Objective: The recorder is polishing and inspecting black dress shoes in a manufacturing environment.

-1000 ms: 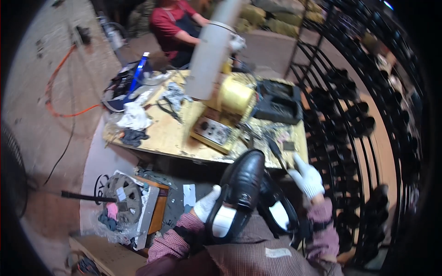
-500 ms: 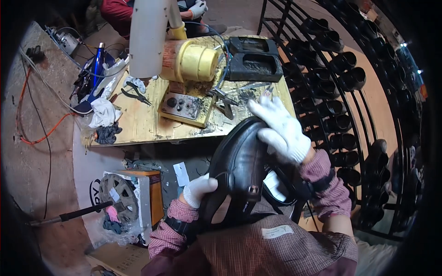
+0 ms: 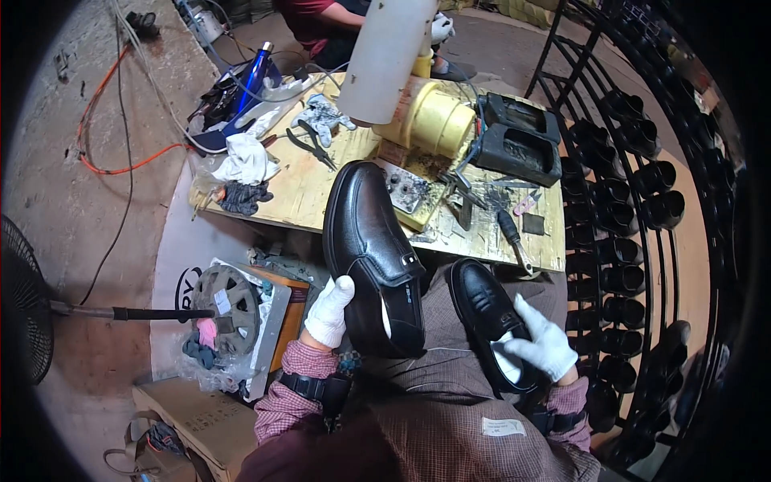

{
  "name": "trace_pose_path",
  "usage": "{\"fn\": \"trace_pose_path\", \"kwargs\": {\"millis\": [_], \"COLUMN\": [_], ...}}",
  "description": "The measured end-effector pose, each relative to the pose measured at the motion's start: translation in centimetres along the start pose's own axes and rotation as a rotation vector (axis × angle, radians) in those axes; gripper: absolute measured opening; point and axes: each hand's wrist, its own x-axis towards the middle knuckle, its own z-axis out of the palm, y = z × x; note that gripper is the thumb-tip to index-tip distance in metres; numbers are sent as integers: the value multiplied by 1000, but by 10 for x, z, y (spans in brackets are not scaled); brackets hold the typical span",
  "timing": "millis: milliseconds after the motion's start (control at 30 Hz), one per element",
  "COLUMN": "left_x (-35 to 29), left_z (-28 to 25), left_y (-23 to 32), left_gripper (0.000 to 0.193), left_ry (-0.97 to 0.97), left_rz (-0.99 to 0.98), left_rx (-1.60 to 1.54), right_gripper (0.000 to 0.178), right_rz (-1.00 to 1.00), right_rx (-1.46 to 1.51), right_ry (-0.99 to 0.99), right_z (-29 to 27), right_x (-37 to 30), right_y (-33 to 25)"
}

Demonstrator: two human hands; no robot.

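My left hand (image 3: 328,313), in a white knit glove, grips the side of a black leather loafer (image 3: 361,225) with a metal ornament on its strap. That loafer is held up over my lap, toe away from me, its pale lining partly showing. A second black loafer (image 3: 479,301) with a white insole lies tilted on my lap to the right. At its opening is my gloved right hand (image 3: 542,337), thumb across the opening and fingers apart along the outer side. Its lower fingers are partly hidden.
Ahead, the wooden workbench (image 3: 281,181) bears pliers (image 3: 312,145), a yellow blower-like machine (image 3: 434,116), black trays (image 3: 522,145) and a screwdriver (image 3: 511,233). Racks of black shoes (image 3: 622,217) stand at right. A fan (image 3: 20,297) and cardboard box (image 3: 197,418) are at left; a person (image 3: 321,24) sits beyond.
My right hand has left the first loafer's toe and moved down to the second loafer on my lap. The left hand still holds the first, now turned more upright. The view has shifted left.
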Motion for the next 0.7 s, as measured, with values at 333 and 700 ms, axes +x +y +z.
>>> {"fn": "trace_pose_path", "kwargs": {"millis": [333,700], "left_x": [-10,4], "left_z": [35,45], "left_y": [8,-47], "left_gripper": [79,94], "left_ry": [-54,-360], "left_rz": [101,-455], "left_rx": [210,-142], "right_gripper": [60,61], "right_rz": [147,260], "right_rx": [-9,524], "right_ry": [170,404], "right_z": [9,-23], "right_x": [-15,-46], "right_y": [8,-29]}}
